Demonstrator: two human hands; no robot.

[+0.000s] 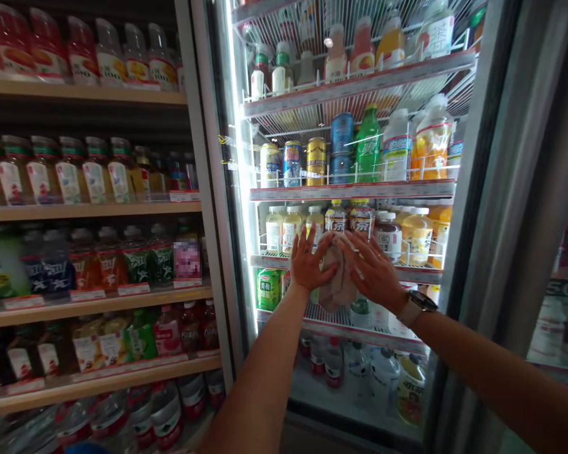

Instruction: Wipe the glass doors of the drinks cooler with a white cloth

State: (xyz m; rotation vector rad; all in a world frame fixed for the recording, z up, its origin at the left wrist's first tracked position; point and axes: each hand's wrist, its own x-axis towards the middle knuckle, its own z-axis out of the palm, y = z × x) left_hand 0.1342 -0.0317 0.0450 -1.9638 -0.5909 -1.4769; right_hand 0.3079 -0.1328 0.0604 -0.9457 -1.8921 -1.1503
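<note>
So there's a crumpled, pale pinkish cloth (335,277) mid-frame, right hand (377,270) flat against it with fingers splayed, left hand (307,263) touching its edge, fingers wide. Behind, dark-labelled bottles (336,217) read 茶; upper-left bottles (111,62) say "100".

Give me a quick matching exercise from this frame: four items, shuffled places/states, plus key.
Items
1. cloth
2. wristwatch
3. left hand
4. green bottle

Places/states
A. fingers spread apart
B. on a shelf, beside stacked blue cans
C. pale and crumpled
D. worn on the right wrist

Pairs: 1-C, 2-D, 3-A, 4-B
</note>
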